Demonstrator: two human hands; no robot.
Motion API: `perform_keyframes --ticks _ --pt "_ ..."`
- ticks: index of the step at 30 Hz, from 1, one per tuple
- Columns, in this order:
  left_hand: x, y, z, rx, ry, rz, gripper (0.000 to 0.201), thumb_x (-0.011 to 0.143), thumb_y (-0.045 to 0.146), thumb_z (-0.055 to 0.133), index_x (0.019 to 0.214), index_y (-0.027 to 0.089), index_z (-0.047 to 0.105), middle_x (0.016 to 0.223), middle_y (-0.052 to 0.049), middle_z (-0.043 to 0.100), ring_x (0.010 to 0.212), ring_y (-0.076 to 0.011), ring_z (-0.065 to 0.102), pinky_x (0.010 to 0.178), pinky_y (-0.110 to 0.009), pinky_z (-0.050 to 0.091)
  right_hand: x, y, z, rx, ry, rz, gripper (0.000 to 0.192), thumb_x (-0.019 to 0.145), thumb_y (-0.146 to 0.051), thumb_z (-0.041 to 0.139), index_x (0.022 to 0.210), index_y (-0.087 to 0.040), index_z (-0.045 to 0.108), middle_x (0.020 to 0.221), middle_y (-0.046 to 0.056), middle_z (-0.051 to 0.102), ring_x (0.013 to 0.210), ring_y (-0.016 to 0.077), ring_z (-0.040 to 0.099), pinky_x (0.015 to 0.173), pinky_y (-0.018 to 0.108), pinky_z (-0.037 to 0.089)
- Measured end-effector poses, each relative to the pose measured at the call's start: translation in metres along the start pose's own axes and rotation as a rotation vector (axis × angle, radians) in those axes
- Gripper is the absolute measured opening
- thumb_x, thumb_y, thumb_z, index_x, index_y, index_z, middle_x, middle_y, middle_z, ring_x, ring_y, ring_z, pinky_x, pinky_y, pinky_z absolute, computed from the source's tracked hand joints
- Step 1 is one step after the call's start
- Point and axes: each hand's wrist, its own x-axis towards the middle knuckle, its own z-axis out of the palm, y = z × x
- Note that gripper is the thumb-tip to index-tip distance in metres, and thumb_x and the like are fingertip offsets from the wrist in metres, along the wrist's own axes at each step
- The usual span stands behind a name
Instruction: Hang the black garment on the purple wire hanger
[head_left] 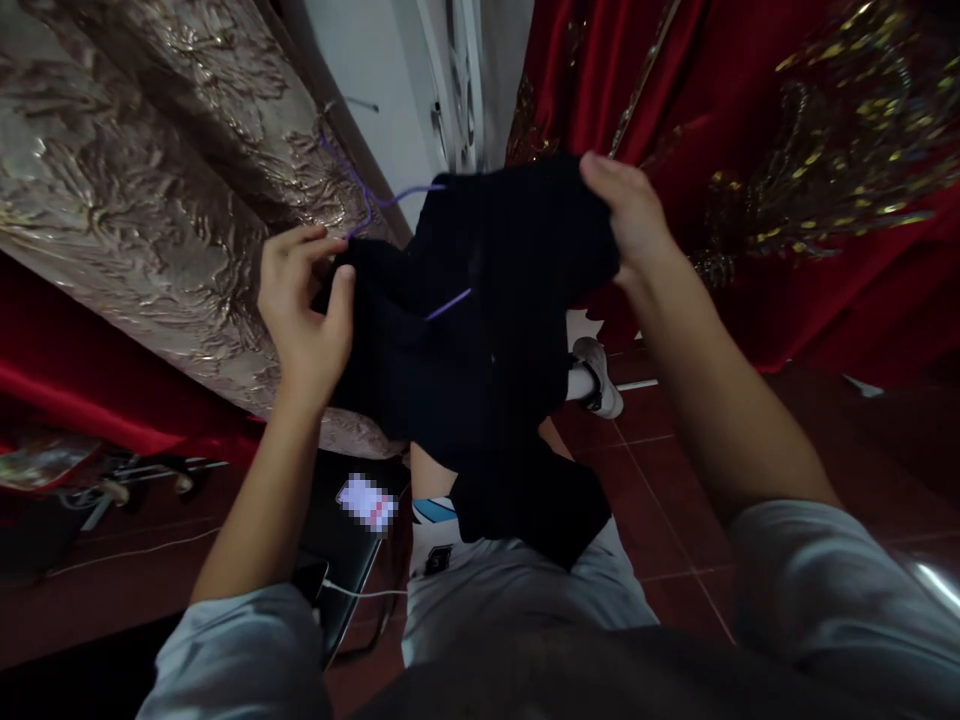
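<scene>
Dark garment (480, 330) hangs raised over the lap, left hand (304, 305) pinching its edge near the purple hanger (375, 195), right hand (630, 215) clenched on its top; best keep both grips taut

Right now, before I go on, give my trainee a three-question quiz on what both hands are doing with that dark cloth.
1. True or false: both the left hand and the right hand have a grip on the dark garment.
2. Which colour is the thread lying across the garment? A) white B) purple C) yellow
3. Fill in: behind the right hand hangs a ____ fabric with gold embroidery.

Key: 1 true; 2 B; 3 red
</scene>
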Motion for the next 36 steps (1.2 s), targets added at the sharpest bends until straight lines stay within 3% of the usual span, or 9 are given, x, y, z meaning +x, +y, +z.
perform_keyframes --ticks 3,6,9,13,16,21,23,28,36 --pt "-0.015 0.035 0.011 0.001 -0.003 0.129 0.026 0.101 0.031 0.058 0.12 0.019 0.071 0.117 -0.009 0.07 0.111 -0.0236 0.065 0.102 -0.043 0.052 0.011 -0.01 -0.01 0.015 0.126 -0.052 0.033 0.102 -0.022 0.047 0.086 -0.014 0.075 0.092 0.003 0.079 0.093 0.0004 0.071 0.07 0.021 0.045" --pt "-0.035 0.059 0.021 -0.06 -0.373 0.222 0.039 0.103 0.026 0.051 0.141 0.024 0.061 0.106 -0.005 0.076 0.085 -0.0178 0.071 0.087 -0.033 0.057 -0.009 -0.004 -0.034 -0.036 0.165 0.005 0.039 0.105 -0.024 0.04 0.095 -0.013 0.076 0.11 0.008 0.079 0.096 0.0047 0.073 0.072 0.026 0.049" --pt "-0.05 0.068 0.035 -0.014 -0.653 0.091 0.057 0.104 0.027 0.047 0.16 0.029 0.038 0.104 -0.003 0.077 0.083 -0.0181 0.074 0.08 -0.03 0.059 -0.041 0.007 -0.055 -0.067 0.265 0.086 0.032 0.104 -0.024 0.046 0.1 -0.011 0.075 0.113 0.013 0.077 0.095 0.0116 0.074 0.077 0.031 0.053" --pt "-0.062 0.068 0.055 0.066 -0.761 -0.074 0.06 0.102 0.029 0.05 0.161 0.025 0.036 0.126 -0.011 0.072 0.095 -0.0246 0.075 0.083 -0.036 0.061 -0.064 0.013 -0.065 -0.08 0.337 0.033 0.019 0.1 -0.021 0.053 0.096 -0.014 0.07 0.103 0.015 0.076 0.099 0.0161 0.071 0.082 0.033 0.053" --pt "-0.075 0.071 0.067 -0.053 -0.581 -0.193 0.051 0.102 0.031 0.053 0.151 0.017 0.049 0.136 -0.017 0.066 0.108 -0.0268 0.072 0.093 -0.041 0.059 -0.071 0.015 -0.062 -0.144 0.412 -0.124 0.01 0.092 -0.014 0.057 0.096 -0.016 0.066 0.101 0.011 0.073 0.098 0.0158 0.069 0.089 0.033 0.051" --pt "-0.108 0.101 0.081 -0.314 -0.059 -0.432 0.017 0.1 0.029 0.062 0.109 0.021 0.073 0.103 -0.006 0.073 0.098 -0.0197 0.069 0.095 -0.039 0.056 -0.132 0.056 -0.028 -0.485 0.774 -0.562 0.043 0.079 -0.012 0.071 0.12 -0.021 0.06 0.13 0.007 0.06 0.122 0.0185 0.058 0.103 0.036 0.044" --pt "-0.121 0.119 0.087 -0.422 0.087 -0.587 0.011 0.097 0.029 0.066 0.099 0.02 0.073 0.093 -0.004 0.07 0.091 -0.0175 0.068 0.088 -0.035 0.057 -0.166 0.08 -0.002 -0.455 0.763 -0.379 0.021 0.084 -0.026 0.073 0.1 -0.02 0.06 0.103 0.003 0.063 0.095 0.0163 0.062 0.087 0.032 0.049" --pt "-0.133 0.153 0.089 -0.707 0.087 -0.797 0.002 0.089 0.02 0.069 0.088 0.019 0.07 0.082 -0.002 0.062 0.076 -0.0138 0.063 0.068 -0.025 0.052 -0.206 0.105 0.054 -0.17 -0.095 0.254 0.043 0.096 -0.06 0.055 0.079 -0.02 0.06 0.076 0.004 0.063 0.074 0.0167 0.061 0.067 0.029 0.047" --pt "-0.127 0.158 0.074 -0.687 0.158 -0.81 0.014 0.083 0.008 0.056 0.078 0.02 0.061 0.074 0.0 0.054 0.066 -0.0123 0.05 0.06 -0.023 0.044 -0.205 0.114 0.055 -0.022 -0.006 0.349 0.054 0.084 -0.073 0.065 0.075 -0.021 0.056 0.066 0.002 0.063 0.063 0.0153 0.061 0.061 0.028 0.046"
